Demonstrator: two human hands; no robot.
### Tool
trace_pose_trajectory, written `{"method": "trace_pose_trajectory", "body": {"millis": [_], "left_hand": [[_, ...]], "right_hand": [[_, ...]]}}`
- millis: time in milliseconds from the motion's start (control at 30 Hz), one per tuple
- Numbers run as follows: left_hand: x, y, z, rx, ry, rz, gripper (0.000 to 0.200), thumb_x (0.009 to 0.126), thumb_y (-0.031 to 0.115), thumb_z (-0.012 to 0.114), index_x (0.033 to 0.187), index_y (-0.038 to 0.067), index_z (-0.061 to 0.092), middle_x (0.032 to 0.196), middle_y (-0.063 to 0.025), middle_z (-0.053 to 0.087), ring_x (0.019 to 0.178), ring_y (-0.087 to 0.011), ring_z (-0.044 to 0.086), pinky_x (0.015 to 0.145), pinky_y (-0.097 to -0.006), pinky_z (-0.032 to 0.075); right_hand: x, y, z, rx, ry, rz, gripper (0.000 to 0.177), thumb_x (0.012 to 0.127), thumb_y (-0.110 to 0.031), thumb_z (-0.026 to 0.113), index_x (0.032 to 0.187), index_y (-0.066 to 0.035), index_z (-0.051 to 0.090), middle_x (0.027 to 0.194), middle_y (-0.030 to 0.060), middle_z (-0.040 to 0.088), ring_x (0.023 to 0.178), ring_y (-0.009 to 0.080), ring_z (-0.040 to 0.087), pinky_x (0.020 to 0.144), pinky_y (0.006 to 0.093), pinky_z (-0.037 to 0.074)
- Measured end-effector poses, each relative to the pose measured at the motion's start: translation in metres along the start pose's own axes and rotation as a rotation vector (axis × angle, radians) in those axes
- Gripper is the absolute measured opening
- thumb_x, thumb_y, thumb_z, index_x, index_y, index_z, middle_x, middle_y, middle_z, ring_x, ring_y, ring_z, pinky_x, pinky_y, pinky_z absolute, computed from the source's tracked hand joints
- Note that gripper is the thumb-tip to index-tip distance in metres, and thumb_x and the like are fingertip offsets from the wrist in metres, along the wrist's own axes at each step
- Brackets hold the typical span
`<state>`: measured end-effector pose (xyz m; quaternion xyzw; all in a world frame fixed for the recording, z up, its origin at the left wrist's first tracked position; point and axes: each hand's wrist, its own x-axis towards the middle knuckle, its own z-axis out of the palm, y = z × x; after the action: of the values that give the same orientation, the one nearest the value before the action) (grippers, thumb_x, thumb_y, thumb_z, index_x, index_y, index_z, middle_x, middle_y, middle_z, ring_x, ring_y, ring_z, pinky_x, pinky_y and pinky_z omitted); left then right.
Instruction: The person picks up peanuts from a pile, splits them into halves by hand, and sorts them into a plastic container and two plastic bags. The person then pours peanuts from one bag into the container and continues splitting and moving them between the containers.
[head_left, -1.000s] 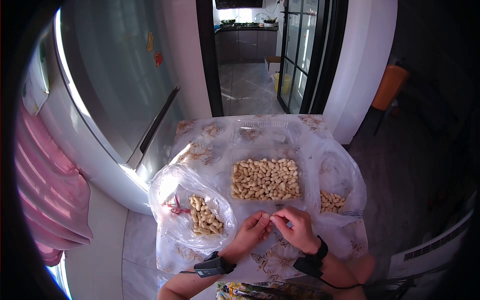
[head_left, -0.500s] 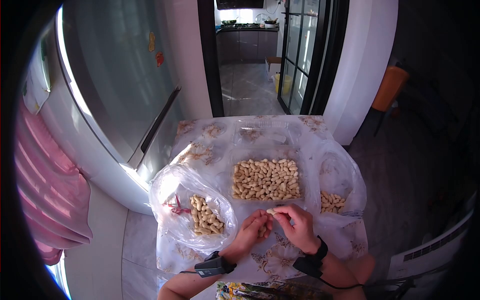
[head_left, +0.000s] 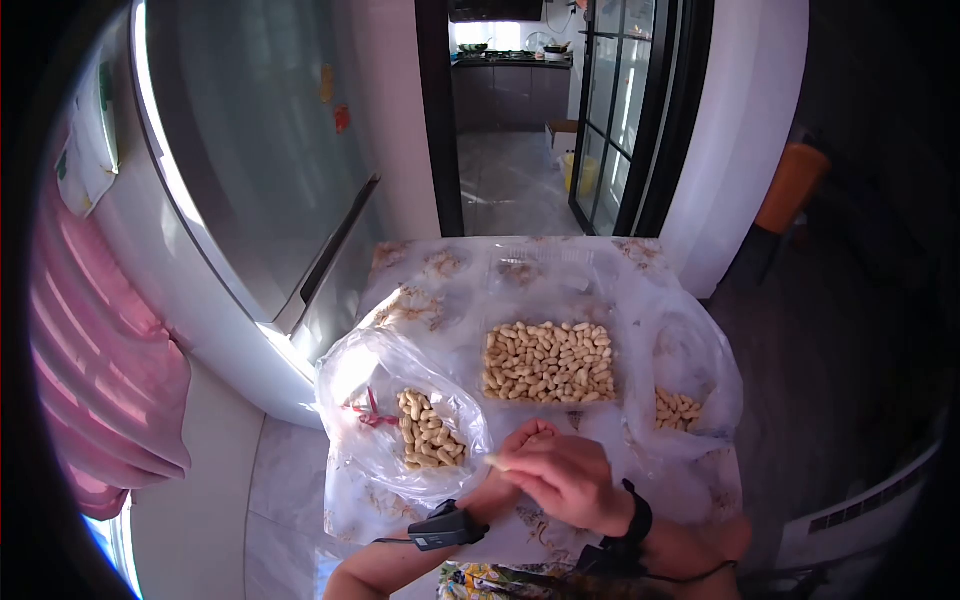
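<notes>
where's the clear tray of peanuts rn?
Head view: the tray sits mid-table, between the left bag and the right bag, both also holding peanuts, just beyond the right hand.

The right hand (head_left: 568,482) is covering most of the left hand (head_left: 525,437), concealing whatever is being pinched between them, while the forearms (head_left: 380,572) are masking the table's (head_left: 412,305) near edge.
</notes>
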<state>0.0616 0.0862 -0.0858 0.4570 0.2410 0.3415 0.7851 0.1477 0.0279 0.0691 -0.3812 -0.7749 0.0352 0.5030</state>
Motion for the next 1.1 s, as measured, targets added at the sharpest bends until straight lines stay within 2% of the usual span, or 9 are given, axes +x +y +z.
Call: {"method": "trace_pose_trajectory", "body": {"millis": [67, 167, 300, 433, 567, 633, 733, 967, 1100], "left_hand": [[0.003, -0.004, 0.001, 0.031, -0.026, 0.162, 0.024, 0.101, 0.024, 0.038, 0.099, 0.011, 0.059, 0.08, 0.0038, 0.056, 0.067, -0.0059, 0.051, 0.057, -0.0196, 0.04], [-0.008, 0.047, 0.029, -0.225, 0.15, -0.263, 0.013, 0.101, 0.02, 0.05, 0.097, 0.011, 0.059, 0.073, 0.0025, 0.053, 0.06, -0.0058, 0.048, 0.054, -0.0201, 0.036], [-0.011, 0.051, 0.019, -0.175, 0.079, -0.329, 0.012, 0.098, 0.021, 0.058, 0.092, 0.01, 0.058, 0.077, 0.0027, 0.054, 0.066, -0.0054, 0.049, 0.057, -0.0157, 0.036], [-0.008, -0.01, 0.006, -0.3, 0.015, -0.031, 0.009, 0.098, 0.014, 0.056, 0.098, 0.006, 0.059, 0.082, -0.0047, 0.058, 0.075, -0.0125, 0.058, 0.063, -0.0191, 0.044], [0.007, -0.072, 0.009, 1.011, 0.622, 0.359, 0.025, 0.1, 0.009, 0.038, 0.116, 0.005, 0.058, 0.103, -0.012, 0.063, 0.098, -0.0227, 0.064, 0.081, -0.0325, 0.051], [-0.021, 0.049, 0.019, 0.145, 0.15, -0.179, 0.024, 0.102, 0.021, 0.044, 0.116, 0.007, 0.057, 0.098, -0.0061, 0.061, 0.091, -0.0159, 0.06, 0.076, -0.0281, 0.049], [-0.014, 0.047, 0.015, -0.136, 0.101, -0.282, 0.032, 0.103, 0.035, 0.044, 0.115, 0.008, 0.057, 0.093, -0.0001, 0.057, 0.083, -0.0099, 0.053, 0.071, -0.0246, 0.044], [-0.014, 0.065, 0.029, -0.168, 0.208, -0.323, 0.047, 0.105, 0.05, 0.035, 0.122, 0.01, 0.053, 0.092, 0.0011, 0.056, 0.081, -0.0081, 0.053, 0.073, -0.024, 0.045], [-0.013, 0.055, 0.02, -0.179, 0.166, -0.307, 0.05, 0.105, 0.052, 0.034, 0.125, 0.01, 0.05, 0.096, -0.0001, 0.057, 0.083, -0.0076, 0.053, 0.074, -0.0237, 0.046]], "right_hand": [[0.013, -0.011, 0.021, 0.038, -0.069, -0.063, 0.033, 0.076, -0.004, 0.074, 0.108, -0.006, 0.069, 0.087, 0.0032, 0.068, 0.069, 0.0179, 0.066, 0.062, 0.0308, 0.051], [0.015, -0.007, 0.051, 0.033, -0.117, -0.137, 0.031, 0.078, -0.006, 0.068, 0.109, -0.004, 0.066, 0.09, 0.0028, 0.065, 0.076, 0.0169, 0.065, 0.068, 0.0306, 0.05], [0.009, 0.003, 0.066, -0.109, -0.374, -0.136, 0.026, 0.08, -0.011, 0.065, 0.106, -0.004, 0.062, 0.086, 0.0016, 0.06, 0.085, 0.0163, 0.064, 0.078, 0.0318, 0.048], [0.002, 0.013, 0.052, -0.031, -0.236, -0.064, 0.033, 0.074, -0.012, 0.077, 0.104, -0.005, 0.067, 0.09, 0.0036, 0.066, 0.079, 0.0201, 0.065, 0.074, 0.0348, 0.051], [-0.004, 0.031, 0.017, -0.116, -0.084, -0.026, 0.021, 0.075, -0.007, 0.077, 0.095, -0.007, 0.07, 0.081, 0.0036, 0.066, 0.071, 0.0232, 0.064, 0.064, 0.0354, 0.051], [-0.015, 0.044, 0.001, -0.182, 0.001, 0.047, 0.016, 0.077, -0.005, 0.075, 0.092, -0.006, 0.069, 0.08, 0.005, 0.067, 0.07, 0.0241, 0.064, 0.062, 0.0349, 0.05], [-0.035, 0.06, -0.013, -0.23, 0.047, 0.148, 0.012, 0.079, -0.007, 0.074, 0.09, -0.008, 0.069, 0.078, 0.0048, 0.066, 0.071, 0.0255, 0.063, 0.063, 0.036, 0.049], [-0.043, 0.071, -0.022, -0.177, -0.07, 0.129, 0.016, 0.074, -0.009, 0.079, 0.087, -0.01, 0.07, 0.079, 0.002, 0.066, 0.07, 0.023, 0.061, 0.062, 0.0349, 0.047], [-0.043, 0.069, -0.023, -0.183, -0.217, 0.139, 0.02, 0.072, -0.017, 0.08, 0.088, -0.012, 0.069, 0.091, -0.0002, 0.067, 0.082, 0.0197, 0.061, 0.075, 0.0345, 0.045]]}}
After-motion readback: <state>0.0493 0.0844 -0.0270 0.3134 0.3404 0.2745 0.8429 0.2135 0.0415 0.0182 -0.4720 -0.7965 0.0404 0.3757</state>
